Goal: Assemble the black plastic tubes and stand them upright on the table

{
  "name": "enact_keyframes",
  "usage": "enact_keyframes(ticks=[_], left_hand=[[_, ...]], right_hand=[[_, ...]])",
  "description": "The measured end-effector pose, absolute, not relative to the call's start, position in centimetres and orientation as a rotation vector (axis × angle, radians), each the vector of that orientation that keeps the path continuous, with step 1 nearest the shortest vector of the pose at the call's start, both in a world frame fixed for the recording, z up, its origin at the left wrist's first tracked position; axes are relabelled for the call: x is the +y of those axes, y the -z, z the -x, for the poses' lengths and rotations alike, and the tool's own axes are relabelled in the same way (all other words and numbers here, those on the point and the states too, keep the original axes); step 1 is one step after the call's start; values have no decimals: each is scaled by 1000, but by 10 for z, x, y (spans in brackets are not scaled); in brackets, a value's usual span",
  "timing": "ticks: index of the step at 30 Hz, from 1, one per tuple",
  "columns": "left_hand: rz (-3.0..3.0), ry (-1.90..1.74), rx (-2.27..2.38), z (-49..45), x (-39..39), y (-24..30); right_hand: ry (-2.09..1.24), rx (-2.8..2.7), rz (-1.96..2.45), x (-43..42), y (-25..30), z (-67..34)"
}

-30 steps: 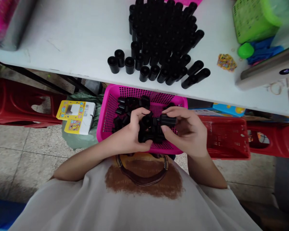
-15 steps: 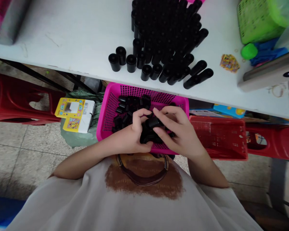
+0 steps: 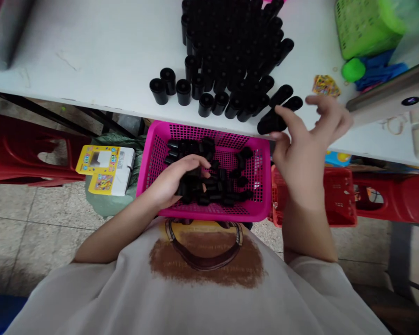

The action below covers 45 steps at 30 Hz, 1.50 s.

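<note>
A: Far left, on the tiled floor: a yellow printed cardboard box (image 3: 104, 170) lies on a green bag, just beside the pink basket.

B: Noted. Left hand?

A: The left hand (image 3: 172, 181) is down inside the pink perforated plastic basket (image 3: 153, 163), fingers curled around a few of the loose black plastic caps and tubes (image 3: 226, 184) heaped there. It grips some; how many, cannot tell.

B: Where does the basket sit?

A: Below the front edge of the white desk (image 3: 91, 51), in front of the person's chest. Its far rim tucks under the desk edge.

B: On the desk?

A: A dense block of upright black cylindrical plastic tubes (image 3: 230, 46) near the middle, with three or four standing singly at the block's front left corner. At the front right corner two black tubes lying on their sides (image 3: 277, 111), near the desk edge.

B: Right hand?

A: The right hand (image 3: 307, 135) is raised at the desk edge, fingers spread wide. Thumb and forefinger touch the near end of the closer lying tube; the other fingers hang loose above the desk. Not closed on it.

B: Further right?

A: A small crumpled yellow printed wrapper (image 3: 323, 85) just past the fingertips, then a green round plastic ball (image 3: 351, 70) on blue cloth, and a green mesh plastic basket (image 3: 361, 25) at the back corner. Under the desk, a red plastic crate (image 3: 342, 200) beside the pink basket.
</note>
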<state>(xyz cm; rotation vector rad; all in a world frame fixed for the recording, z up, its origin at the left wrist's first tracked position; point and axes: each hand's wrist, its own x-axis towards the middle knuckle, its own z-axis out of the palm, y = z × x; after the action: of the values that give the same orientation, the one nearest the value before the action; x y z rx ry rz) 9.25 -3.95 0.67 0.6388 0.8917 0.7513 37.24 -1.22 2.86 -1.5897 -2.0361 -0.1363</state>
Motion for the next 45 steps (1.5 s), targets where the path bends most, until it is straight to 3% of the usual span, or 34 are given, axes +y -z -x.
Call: enact_keyframes(ticks=[6,11,21,36,41,45], left_hand=[[-304,-796,952,-93,-36,-9],[-227,-828,1055,-84,-36,-9],[-408,-857,900,-68,-47,-6],[-838,-631,840,-72,-59,-5],[-1309,-622,988,-75,-57,-11],[-1481,-621,1028,-77,-56,-18]], right_hand=[[250,-2134,1796,28,-3,-384],[343,-2037,1705,10,-11,-366],[-541,-2882,1530,-24,57,-367],[-1067,-2668,1475,-15,53,-367],[-931,-2309,1185,-26,24,-357],[-1120,-2012,1051,-47,1,-338]])
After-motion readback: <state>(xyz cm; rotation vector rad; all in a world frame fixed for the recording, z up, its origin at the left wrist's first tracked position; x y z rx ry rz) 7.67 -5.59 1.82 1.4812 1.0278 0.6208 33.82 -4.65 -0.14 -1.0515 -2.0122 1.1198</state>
